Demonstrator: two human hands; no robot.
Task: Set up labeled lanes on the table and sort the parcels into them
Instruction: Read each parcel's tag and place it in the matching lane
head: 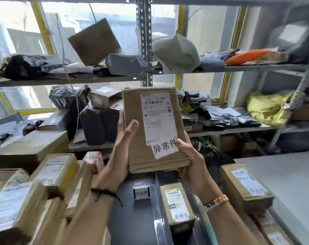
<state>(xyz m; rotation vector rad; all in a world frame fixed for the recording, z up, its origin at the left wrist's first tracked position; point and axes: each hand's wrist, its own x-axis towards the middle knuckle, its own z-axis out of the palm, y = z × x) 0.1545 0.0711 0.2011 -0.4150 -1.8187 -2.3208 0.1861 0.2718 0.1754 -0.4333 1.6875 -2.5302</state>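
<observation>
**Flagged parcel held up over the lanes for a read**

Nearest the camera, the dark table [132, 218] carries a clear upright divider [158, 197] running near to far, which splits the surface into lanes. A small label stand [141, 192] with handwritten characters sits at the head of the left lane. One taped box [178, 207] already lies in the lane to the right of the divider, and another box [245, 187] rests further right. To the left, a heap of unsorted boxes [56, 172] crowds the table edge, probably the stock waiting to be sorted.

Above the lanes, both hands hold a flat cardboard parcel [150, 138] upright with its printed face toward the camera, seemingly so that the shipping label [158, 117] and the handwritten slip [165, 147] can be read before a lane is chosen. The left hand [120, 151] takes the parcel's left edge in the fork of the hand, with the thumb straight across the front and the fingers running up behind. The right hand [191, 160] wraps the lower right corner. Its thumb presses beside the slip, and its fingers are hidden behind the cardboard. The parcel is clear of the table and not yet in any lane.

Farthest off, metal shelves [238, 68] hold grey and black poly mailers [175, 52] and a tilted brown box [94, 41] in front of bright windows
</observation>
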